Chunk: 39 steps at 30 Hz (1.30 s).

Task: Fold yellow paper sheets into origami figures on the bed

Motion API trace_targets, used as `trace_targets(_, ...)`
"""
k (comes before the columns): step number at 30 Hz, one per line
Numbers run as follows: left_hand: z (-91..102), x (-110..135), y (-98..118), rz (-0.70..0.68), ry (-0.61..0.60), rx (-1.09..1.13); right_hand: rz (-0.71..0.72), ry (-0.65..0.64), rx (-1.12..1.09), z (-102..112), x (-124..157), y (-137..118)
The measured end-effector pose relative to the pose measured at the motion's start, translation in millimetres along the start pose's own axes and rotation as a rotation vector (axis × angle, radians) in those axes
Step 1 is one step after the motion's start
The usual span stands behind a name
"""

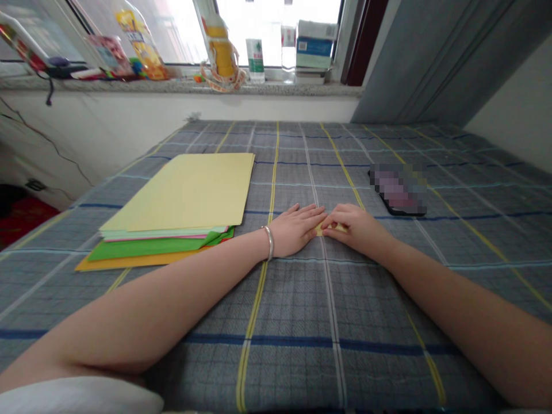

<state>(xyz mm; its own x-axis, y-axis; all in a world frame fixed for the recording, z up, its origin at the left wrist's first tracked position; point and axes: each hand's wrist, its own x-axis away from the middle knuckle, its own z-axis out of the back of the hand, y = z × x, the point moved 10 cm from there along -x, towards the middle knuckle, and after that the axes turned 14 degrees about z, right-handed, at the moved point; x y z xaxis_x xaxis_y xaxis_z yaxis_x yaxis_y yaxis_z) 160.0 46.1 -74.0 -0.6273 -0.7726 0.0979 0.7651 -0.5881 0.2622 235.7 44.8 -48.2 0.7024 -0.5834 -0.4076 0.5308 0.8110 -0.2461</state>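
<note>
My left hand (295,229) lies flat on the grey plaid cloth (302,310), fingers stretched out and pressing on a small folded yellow paper (321,229). A silver bangle circles its wrist. My right hand (356,227) rests over the same paper from the right, fingers curled and pinching its edge. Most of the paper is hidden under both hands. A stack of coloured paper sheets (185,201), yellow on top with pink, green and orange below, lies to the left of my left hand.
A dark phone (399,192) lies on the cloth to the right, beyond my right hand. The windowsill (181,86) at the back holds bottles, boxes and packets. A grey curtain (431,57) hangs at the right. The floor drops away on the left.
</note>
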Motion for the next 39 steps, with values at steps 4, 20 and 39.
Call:
trace_targets(4, 1.1, 9, -6, -0.062, -0.037, 0.071, 0.099, -0.033, 0.029, 1, 0, -11)
trace_targets(20, 35.3, 27, -28, -0.27, 0.016, 0.143, 0.12, -0.026, 0.048, 3, 2, -14)
trace_targets(39, 44.5, 39, -31, -0.088, 0.307, 0.019, 0.207, 0.09, 0.074, 16, 4, -23)
